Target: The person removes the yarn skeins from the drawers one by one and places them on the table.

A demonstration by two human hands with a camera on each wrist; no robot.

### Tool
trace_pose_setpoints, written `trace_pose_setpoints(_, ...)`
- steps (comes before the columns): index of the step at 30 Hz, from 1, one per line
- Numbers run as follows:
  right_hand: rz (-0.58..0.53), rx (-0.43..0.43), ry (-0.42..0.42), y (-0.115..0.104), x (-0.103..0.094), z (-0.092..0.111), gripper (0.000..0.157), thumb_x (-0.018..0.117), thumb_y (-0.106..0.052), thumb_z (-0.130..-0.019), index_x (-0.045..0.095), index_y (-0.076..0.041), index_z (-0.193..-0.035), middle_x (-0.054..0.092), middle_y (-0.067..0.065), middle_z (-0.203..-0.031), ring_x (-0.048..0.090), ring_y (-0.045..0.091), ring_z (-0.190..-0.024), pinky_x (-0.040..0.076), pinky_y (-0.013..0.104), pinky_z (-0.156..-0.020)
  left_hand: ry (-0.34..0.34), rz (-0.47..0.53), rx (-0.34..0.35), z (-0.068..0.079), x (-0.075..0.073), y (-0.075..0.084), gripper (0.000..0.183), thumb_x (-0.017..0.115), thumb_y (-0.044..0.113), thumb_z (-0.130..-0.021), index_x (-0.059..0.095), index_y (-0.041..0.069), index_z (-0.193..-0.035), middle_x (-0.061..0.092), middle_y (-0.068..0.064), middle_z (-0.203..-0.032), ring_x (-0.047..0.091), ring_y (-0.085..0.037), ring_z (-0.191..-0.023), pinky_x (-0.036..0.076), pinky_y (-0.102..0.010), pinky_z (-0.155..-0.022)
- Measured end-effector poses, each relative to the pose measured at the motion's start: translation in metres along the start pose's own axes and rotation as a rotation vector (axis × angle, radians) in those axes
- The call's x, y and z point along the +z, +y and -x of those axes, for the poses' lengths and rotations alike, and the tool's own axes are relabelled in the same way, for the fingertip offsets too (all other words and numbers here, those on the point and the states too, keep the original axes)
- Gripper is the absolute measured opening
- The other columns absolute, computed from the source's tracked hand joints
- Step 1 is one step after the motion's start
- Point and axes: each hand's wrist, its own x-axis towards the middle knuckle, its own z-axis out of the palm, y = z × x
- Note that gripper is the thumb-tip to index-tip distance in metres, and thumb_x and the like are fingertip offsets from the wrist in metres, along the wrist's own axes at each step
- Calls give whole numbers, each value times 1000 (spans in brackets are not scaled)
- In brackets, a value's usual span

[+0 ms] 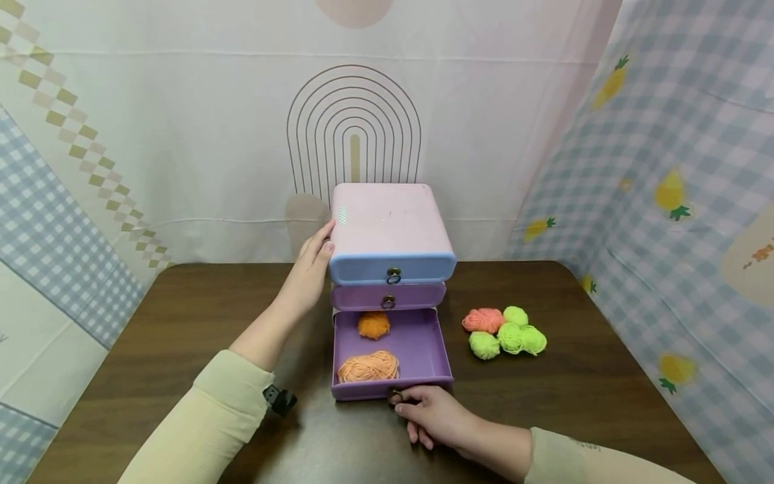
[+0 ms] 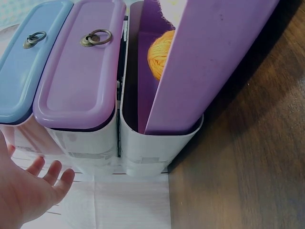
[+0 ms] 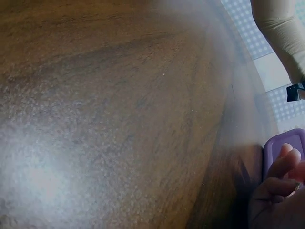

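A small chest of drawers (image 1: 387,218) with a pale pink top stands on the table. Its bottom purple drawer (image 1: 417,343) is pulled out. Inside lie an orange yarn ball (image 1: 373,325) toward the back and a peach yarn skein (image 1: 369,367) near the front. My left hand (image 1: 310,269) rests against the chest's upper left side, its fingers extended in the left wrist view. At the drawer's front, my right hand (image 1: 438,417) pinches the ring pull (image 1: 395,398) between thumb and index finger. The blue drawer (image 1: 363,269) and middle purple drawer (image 1: 357,297) are closed.
Right of the chest, a coral yarn skein (image 1: 482,319) lies beside several yellow-green yarn balls (image 1: 510,337). The dark wooden table (image 1: 199,323) extends to both sides. Patterned cloths (image 1: 230,134) hang behind and along the sides.
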Motion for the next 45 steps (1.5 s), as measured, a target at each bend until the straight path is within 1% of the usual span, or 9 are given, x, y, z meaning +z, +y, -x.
trace_pose_setpoints(4, 13, 49, -4, -1, -1, 3, 32, 58, -28, -90, 62, -3, -110, 56, 0, -53, 41, 5, -34, 34, 18, -34, 12, -23, 12, -8, 4, -23, 49, 31, 43, -99, 26, 30, -146, 25, -10, -149, 23, -26, -135, 21, -53, -107)
trace_pose_setpoints(8, -4, 77, -26, -5, -1, 9, 29, 57, -28, -91, 64, -5, -108, 55, 0, -52, 40, 4, -34, 34, 17, -33, 20, -29, 12, -9, 4, -31, 48, 30, 47, -98, 26, 37, -145, 25, -6, -149, 23, -23, -135, 21, -52, -107)
trace_pose_setpoints(13, -17, 11, -69, -19, -2, 15, 33, 58, -29, -91, 62, -1, -109, 56, 1, -54, 41, 5, -35, 36, 18, -35, 20, -32, 9, -9, 4, -31, 48, 30, 48, -98, 25, 37, -145, 25, -6, -149, 23, -24, -135, 21, -52, -107)
trace_pose_setpoints(17, 41, -86, -60, -37, -7, 15, 37, 58, -29, -91, 60, 0, -113, 57, 2, -56, 42, 6, -36, 38, 20, -37, 21, -33, 6, -9, 4, -31, 49, 30, 49, -98, 26, 38, -145, 25, -6, -149, 23, -24, -135, 21, -51, -107)
trace_pose_setpoints(24, 295, -195, 46, -73, -22, 7, 33, 62, -33, -88, 63, -11, -113, 55, 3, -54, 44, 11, -38, 44, 32, -38, 24, -38, 2, -9, 3, -30, 49, 30, 49, -98, 26, 38, -145, 25, -6, -149, 23, -24, -135, 21, -51, -107)
trace_pose_setpoints(30, 593, -254, 106, -96, -36, -11, 25, 67, -39, -83, 66, -30, -107, 53, -4, -54, 47, 9, -45, 41, 28, -41, 22, -35, 3, -9, 4, -31, 48, 30, 48, -98, 26, 37, -145, 25, -7, -149, 23, -24, -135, 21, -51, -107)
trace_pose_setpoints(34, 759, -262, 67, -101, -42, -25, 28, 67, -43, -82, 63, -37, -109, 57, -5, -58, 52, 9, -48, 43, 28, -45, 20, -36, 6, -9, 4, -32, 48, 30, 48, -98, 25, 37, -145, 25, -7, -149, 23, -24, -135, 21, -51, -107)
trace_pose_setpoints(41, 978, -269, -4, -98, -40, -47, 38, 67, -45, -80, 64, -32, -115, 52, -9, -62, 43, 6, -49, 36, 25, -47, 22, -37, 9, -9, 5, -32, 48, 30, 48, -98, 25, 38, -145, 25, -6, -149, 23, -24, -135, 21, -51, -107)
trace_pose_setpoints(45, 1064, -287, -29, -95, -34, -56, 42, 68, -46, -78, 63, -29, -117, 51, -12, -61, 45, 4, -53, 36, 23, -48, 25, -32, 12, -9, 4, -32, 48, 30, 48, -98, 26, 37, -145, 25, -6, -149, 23, -23, -135, 21, -50, -107)
